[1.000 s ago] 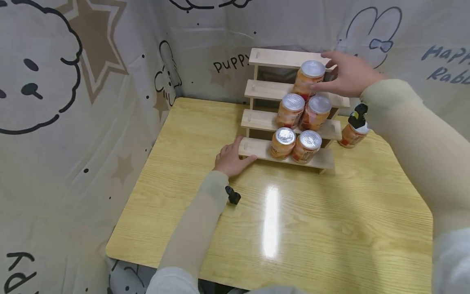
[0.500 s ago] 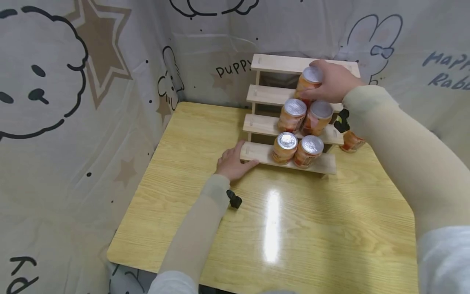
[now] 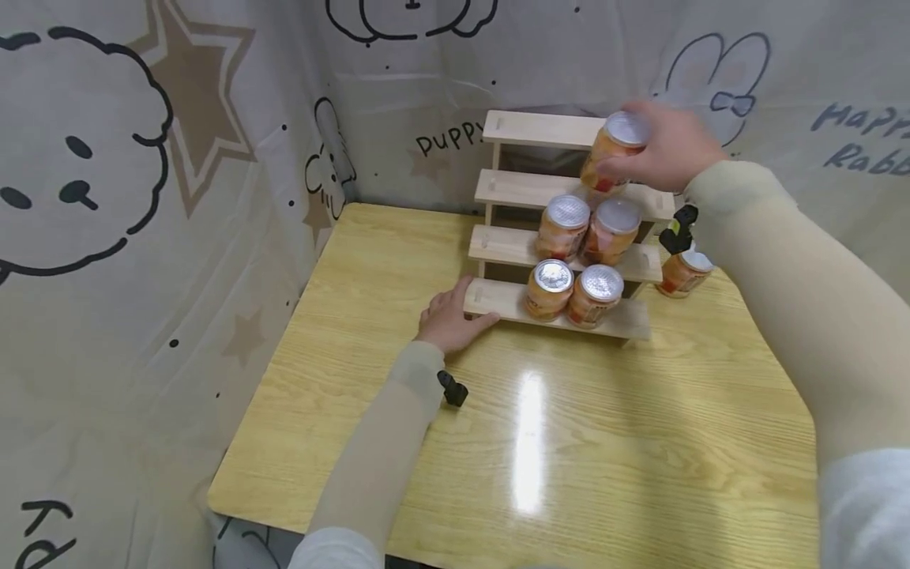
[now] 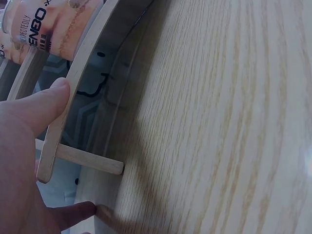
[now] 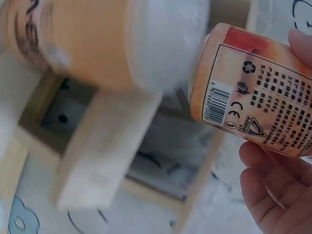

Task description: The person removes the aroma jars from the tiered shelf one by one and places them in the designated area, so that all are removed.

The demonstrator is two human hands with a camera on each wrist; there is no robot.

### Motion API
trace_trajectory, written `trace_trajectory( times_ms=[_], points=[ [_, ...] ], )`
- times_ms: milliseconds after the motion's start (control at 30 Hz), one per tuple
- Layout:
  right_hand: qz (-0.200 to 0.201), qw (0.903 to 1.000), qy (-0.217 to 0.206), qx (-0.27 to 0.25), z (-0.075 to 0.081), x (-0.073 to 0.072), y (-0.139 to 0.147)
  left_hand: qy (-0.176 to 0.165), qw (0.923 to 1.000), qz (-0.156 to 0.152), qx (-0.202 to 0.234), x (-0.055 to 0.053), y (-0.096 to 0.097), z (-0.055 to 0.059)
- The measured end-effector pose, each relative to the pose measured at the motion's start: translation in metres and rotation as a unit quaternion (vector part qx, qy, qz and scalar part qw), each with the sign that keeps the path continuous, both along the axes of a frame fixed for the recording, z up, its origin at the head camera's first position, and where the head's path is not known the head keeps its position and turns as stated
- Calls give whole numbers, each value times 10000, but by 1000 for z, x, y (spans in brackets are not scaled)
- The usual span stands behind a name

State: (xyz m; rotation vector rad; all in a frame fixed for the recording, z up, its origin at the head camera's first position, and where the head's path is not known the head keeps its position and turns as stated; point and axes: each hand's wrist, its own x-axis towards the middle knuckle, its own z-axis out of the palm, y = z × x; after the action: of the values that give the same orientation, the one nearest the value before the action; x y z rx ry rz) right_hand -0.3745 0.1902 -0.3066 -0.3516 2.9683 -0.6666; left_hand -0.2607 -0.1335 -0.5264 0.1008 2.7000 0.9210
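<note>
In the head view my right hand (image 3: 671,146) grips an orange can with a silver lid (image 3: 613,150) by its side, close over the third step of a four-step wooden display stand (image 3: 529,187). The right wrist view shows thumb and fingers on opposite sides of this can (image 5: 263,92), barcode visible. My left hand (image 3: 449,318) holds the left end of the bottom step, its thumb on the front edge of the board (image 4: 73,92). Two matching cans stand on the second step, one being this can (image 3: 562,227), and two on the bottom step, including this can (image 3: 549,289).
Another can (image 3: 684,273) stands on the wooden table (image 3: 341,379) right of the stand, partly behind the right wrist's camera. A printed cloth (image 3: 398,87) hangs close behind the stand and along the left side.
My right hand has closed around the upper can, which sits slightly higher and further right than half a second ago. The left hand keeps its place on the stand.
</note>
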Motion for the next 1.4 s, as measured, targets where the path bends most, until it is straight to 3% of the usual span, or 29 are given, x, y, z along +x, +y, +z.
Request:
trace_trajectory(
  times_ms=[300, 567, 800, 1000, 1400],
  points=[
    [-467, 9986, 197, -137, 14, 13, 43, -107, 9999, 59, -53, 1, -2, -5],
    [-884, 9959, 78, 187, 6, 25, 95, -176, 9998, 63, -81, -1, -1, -12],
    [-1209, 9917, -23, 435, -20, 35, 142, -166, 9998, 64, -95, -4, 1, -17],
    [-1528, 9862, -318, 557, -45, 46, 174, -86, 9999, 62, -65, -2, 1, -8],
    [-1632, 9859, -357, 72, -113, 70, 206, -125, 9999, 58, -22, 1, 5, -1]
  ],
)
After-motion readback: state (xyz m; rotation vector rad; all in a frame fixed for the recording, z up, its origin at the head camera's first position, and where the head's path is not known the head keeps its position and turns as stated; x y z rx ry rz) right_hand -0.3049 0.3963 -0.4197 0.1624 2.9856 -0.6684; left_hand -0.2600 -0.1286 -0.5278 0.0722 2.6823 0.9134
